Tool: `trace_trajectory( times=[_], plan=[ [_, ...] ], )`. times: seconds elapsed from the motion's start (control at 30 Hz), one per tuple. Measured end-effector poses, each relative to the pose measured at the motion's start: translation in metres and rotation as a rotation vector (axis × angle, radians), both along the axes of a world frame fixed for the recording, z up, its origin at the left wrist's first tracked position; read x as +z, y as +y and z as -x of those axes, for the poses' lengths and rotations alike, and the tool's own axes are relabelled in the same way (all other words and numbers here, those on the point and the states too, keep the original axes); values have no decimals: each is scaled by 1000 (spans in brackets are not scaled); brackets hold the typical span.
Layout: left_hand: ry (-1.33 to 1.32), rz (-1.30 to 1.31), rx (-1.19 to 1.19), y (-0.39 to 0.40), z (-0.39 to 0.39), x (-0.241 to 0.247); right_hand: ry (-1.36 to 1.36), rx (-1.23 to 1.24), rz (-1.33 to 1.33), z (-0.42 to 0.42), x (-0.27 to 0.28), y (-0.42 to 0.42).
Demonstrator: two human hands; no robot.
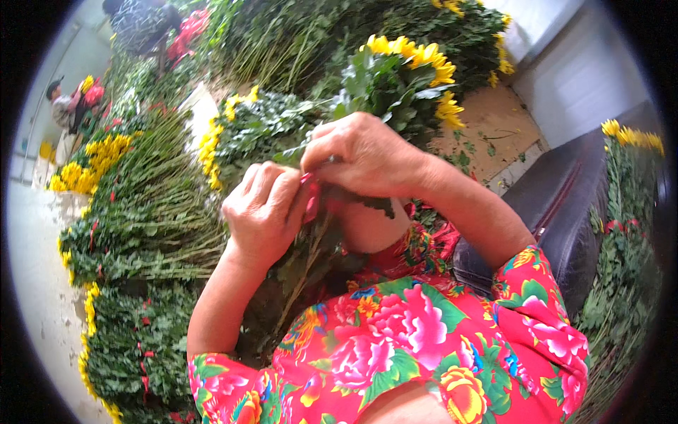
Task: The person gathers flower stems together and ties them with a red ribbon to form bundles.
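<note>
A bunch of yellow chrysanthemums with green leaves (381,90) lies in front of me, its flower heads pointing away. My left hand (267,206) is closed on a red tie strip (311,199) over the stem part of the bunch. Touching it from the right, my right hand (365,153) pinches at the same strip, its fingertips meeting the left ones. Below the hands, a few bare stems (307,270) run down towards my body. My hands hide most of the strip and the place where it meets the stems.
Cut chrysanthemums (153,196) lie heaped at the left, near tied bunches (143,328). Another pile (296,42) is at the back. A dark leather seat (535,222) stands right, with more flowers (619,265) beyond. A person (66,106) is far left, and another (140,24) at the top.
</note>
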State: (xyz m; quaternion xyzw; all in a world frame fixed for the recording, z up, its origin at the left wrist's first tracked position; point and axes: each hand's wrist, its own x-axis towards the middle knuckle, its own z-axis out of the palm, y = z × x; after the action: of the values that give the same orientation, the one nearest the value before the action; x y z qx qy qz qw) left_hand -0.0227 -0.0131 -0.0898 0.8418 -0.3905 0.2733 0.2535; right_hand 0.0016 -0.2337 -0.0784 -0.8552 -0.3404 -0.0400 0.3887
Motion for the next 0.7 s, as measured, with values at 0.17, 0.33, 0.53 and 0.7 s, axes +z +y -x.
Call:
trace_trajectory(
  times=[0.17,0.33,0.53,0.7],
  plan=[
    [60,-103,-42,-3,8,4,-364,-169,159,17,-7,15],
    [321,-202,-79,13,38,5,-333,-210,212,17,-15,15],
    [382,-104,-34,12,43,17,-275,-277,20,17,-21,-4],
    [596,-233,36,2,60,-3,-360,-275,-406,73,-2,-15]
  ],
)
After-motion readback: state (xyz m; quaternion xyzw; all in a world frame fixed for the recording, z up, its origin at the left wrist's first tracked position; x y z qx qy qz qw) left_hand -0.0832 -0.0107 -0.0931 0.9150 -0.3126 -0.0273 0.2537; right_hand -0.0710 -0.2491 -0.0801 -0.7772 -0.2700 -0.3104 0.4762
